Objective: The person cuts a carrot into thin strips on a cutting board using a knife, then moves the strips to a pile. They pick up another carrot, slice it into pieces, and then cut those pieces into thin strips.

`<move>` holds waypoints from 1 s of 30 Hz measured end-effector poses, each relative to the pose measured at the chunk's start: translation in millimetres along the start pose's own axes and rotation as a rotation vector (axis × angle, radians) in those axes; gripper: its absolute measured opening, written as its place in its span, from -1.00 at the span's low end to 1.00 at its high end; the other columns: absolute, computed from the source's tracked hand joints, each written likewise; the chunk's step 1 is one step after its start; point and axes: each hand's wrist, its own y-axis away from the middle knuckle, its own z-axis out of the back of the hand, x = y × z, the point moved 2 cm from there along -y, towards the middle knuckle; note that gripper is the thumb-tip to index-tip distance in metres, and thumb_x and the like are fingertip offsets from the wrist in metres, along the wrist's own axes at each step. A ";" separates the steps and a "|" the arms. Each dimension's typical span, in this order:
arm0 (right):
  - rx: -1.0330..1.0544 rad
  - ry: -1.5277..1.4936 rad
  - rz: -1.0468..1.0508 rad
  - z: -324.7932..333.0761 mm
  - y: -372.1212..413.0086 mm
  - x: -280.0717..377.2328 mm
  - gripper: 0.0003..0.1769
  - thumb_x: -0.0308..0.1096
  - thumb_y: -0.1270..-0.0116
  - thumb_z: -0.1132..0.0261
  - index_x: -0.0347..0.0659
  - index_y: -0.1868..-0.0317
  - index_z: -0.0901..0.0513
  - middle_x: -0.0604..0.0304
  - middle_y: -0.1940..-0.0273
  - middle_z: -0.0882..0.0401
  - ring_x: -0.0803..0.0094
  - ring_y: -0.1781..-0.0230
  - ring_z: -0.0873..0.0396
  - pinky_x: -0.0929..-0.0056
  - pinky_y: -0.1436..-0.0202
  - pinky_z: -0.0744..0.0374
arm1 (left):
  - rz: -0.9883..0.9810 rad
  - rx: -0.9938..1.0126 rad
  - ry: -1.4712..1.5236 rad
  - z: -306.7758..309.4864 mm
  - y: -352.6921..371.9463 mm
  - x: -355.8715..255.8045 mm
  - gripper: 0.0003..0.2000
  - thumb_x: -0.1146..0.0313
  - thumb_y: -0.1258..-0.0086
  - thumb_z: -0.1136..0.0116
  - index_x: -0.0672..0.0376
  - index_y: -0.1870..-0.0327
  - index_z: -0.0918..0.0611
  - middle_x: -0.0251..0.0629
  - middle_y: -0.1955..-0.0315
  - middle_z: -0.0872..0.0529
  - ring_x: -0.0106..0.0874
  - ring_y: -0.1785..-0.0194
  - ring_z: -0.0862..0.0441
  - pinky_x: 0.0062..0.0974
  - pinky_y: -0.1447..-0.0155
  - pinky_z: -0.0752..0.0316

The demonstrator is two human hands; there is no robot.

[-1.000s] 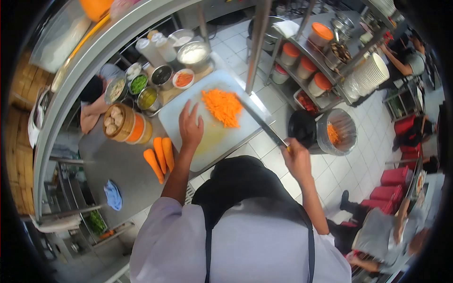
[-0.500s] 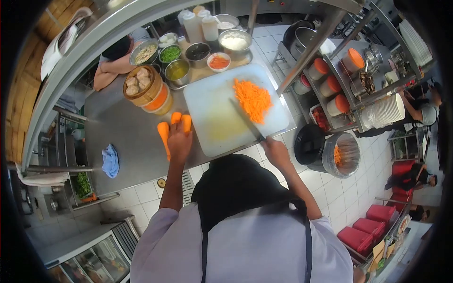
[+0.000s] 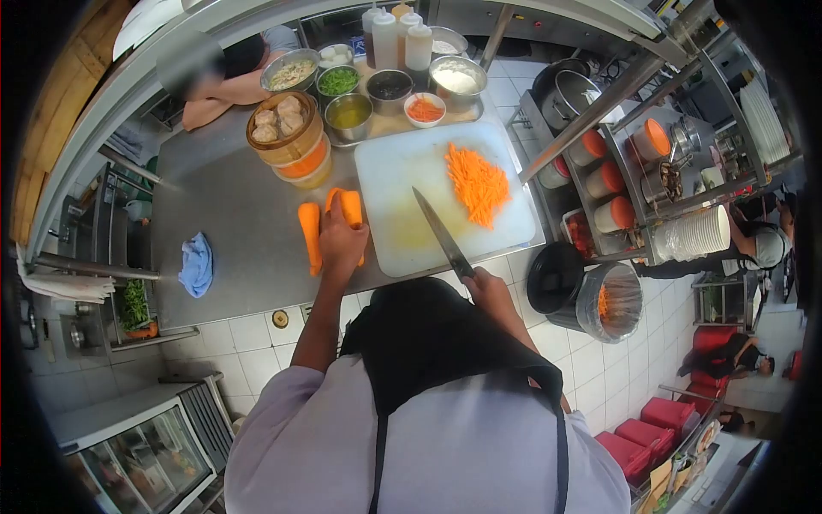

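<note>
My right hand [image 3: 490,289] is closed round the handle of a kitchen knife [image 3: 438,227], its blade slanting over the near part of the white cutting board [image 3: 402,163]. On the board's right side lies a pile of carrot strips [image 3: 479,184], apart from the blade. My left hand [image 3: 345,242] is on the steel table left of the board, fingers curled over a peeled carrot [image 3: 348,206] and partly hiding it. Another peeled carrot [image 3: 309,233] lies just left of that hand.
Behind the carrots stands a bamboo steamer [image 3: 287,146] with dumplings. Several bowls, including one of green oil [image 3: 348,116], and squeeze bottles [image 3: 385,38] line the back. A blue cloth [image 3: 196,264] lies at left. A lined bin [image 3: 610,300] stands right. Another person's arm [image 3: 227,94] rests across the table.
The knife has swung away from the carrot strips, and its tip now points over the board's middle. My left hand has settled further over the right-hand carrot. The view has shifted slightly.
</note>
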 end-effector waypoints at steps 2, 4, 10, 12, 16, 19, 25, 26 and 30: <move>0.018 0.003 -0.023 -1.2 1.4 -2.4 -0.66 -0.13 -0.53 -0.35 -0.28 0.19 -0.59 -0.20 0.32 -0.76 -0.28 0.25 -0.73 -0.20 0.14 -0.63 | -0.118 -0.001 0.069 5.4 -0.5 -1.6 -0.17 0.34 -0.29 -0.32 0.04 -0.66 -0.31 0.12 -0.21 -0.69 0.06 -0.18 -0.72 -0.04 -0.29 -0.63; 0.054 0.026 -0.062 -1.4 2.2 -2.6 -0.66 -0.12 -0.53 -0.35 -0.28 0.19 -0.59 -0.20 0.30 -0.77 -0.28 0.24 -0.73 -0.21 0.14 -0.64 | -0.084 0.207 0.246 7.7 -1.4 -14.8 -0.16 0.34 -0.29 -0.33 0.01 -0.67 -0.30 0.12 -0.25 -0.68 0.05 -0.20 -0.72 -0.05 -0.30 -0.62; -0.012 -0.002 -0.030 -1.6 4.7 8.8 -0.65 -0.11 -0.54 -0.35 -0.27 0.20 -0.59 -0.20 0.31 -0.77 -0.28 0.25 -0.73 -0.19 0.16 -0.64 | -0.264 0.410 0.107 -28.2 0.0 -58.2 -0.18 0.22 -0.33 -0.38 -0.06 -0.67 -0.32 0.03 -0.11 -0.70 0.00 -0.13 -0.75 -0.07 -0.24 -0.64; -0.038 -0.007 -0.042 -0.6 7.3 12.8 -0.65 -0.11 -0.54 -0.35 -0.27 0.21 -0.60 -0.19 0.32 -0.77 -0.27 0.26 -0.73 -0.18 0.17 -0.64 | -0.320 0.422 -0.045 -31.2 1.8 -65.1 -0.21 0.18 -0.35 -0.39 -0.06 -0.65 -0.35 0.00 -0.06 -0.70 -0.01 -0.10 -0.75 -0.07 -0.22 -0.64; -0.018 -0.043 -0.131 -1.2 12.5 5.0 -0.69 -0.12 -0.53 -0.39 -0.25 0.13 -0.69 -0.14 0.39 -0.74 -0.16 0.32 -0.74 -0.03 0.21 -0.61 | -0.362 0.426 -0.030 -35.1 0.3 -60.6 -0.28 0.13 -0.38 -0.40 -0.01 -0.58 -0.43 -0.02 -0.06 -0.68 -0.01 -0.12 -0.74 -0.06 -0.22 -0.64; -0.027 -0.125 -0.151 -3.5 17.1 0.8 -0.67 -0.11 -0.52 -0.41 -0.25 0.10 -0.69 -0.11 0.41 -0.74 -0.11 0.34 -0.75 0.02 0.23 -0.62 | -0.374 0.420 -0.031 -35.8 1.3 -60.4 -0.31 0.12 -0.40 -0.39 0.03 -0.54 -0.47 -0.02 -0.09 -0.68 0.00 -0.17 -0.72 -0.06 -0.24 -0.63; -0.100 -0.080 -0.109 -7.8 19.1 -3.6 -0.66 -0.10 -0.50 -0.43 -0.24 0.01 -0.69 -0.12 0.39 -0.75 -0.12 0.30 -0.77 0.05 0.18 -0.66 | -0.380 0.449 -0.014 -34.5 0.9 -60.4 -0.32 0.13 -0.41 -0.40 0.10 -0.53 -0.47 -0.02 -0.13 -0.69 0.01 -0.21 -0.70 -0.08 -0.26 -0.63; -0.100 -0.084 -0.119 -7.1 18.9 -2.9 -0.65 -0.09 -0.49 -0.43 -0.24 0.02 -0.69 -0.13 0.37 -0.76 -0.15 0.28 -0.77 0.02 0.17 -0.67 | -0.385 0.464 -0.005 -34.7 0.3 -59.8 -0.32 0.13 -0.41 -0.40 0.11 -0.53 -0.47 -0.02 -0.13 -0.69 0.01 -0.21 -0.70 -0.08 -0.26 -0.63; -0.076 -0.104 -0.160 -6.9 17.6 -1.8 -0.62 -0.07 -0.48 -0.44 -0.24 0.03 -0.69 -0.19 0.33 -0.77 -0.21 0.25 -0.77 -0.06 0.14 -0.69 | -0.364 0.485 0.027 -34.2 -0.7 -56.4 -0.32 0.14 -0.44 -0.37 0.12 -0.55 -0.44 0.00 -0.14 -0.70 0.02 -0.21 -0.70 -0.07 -0.27 -0.63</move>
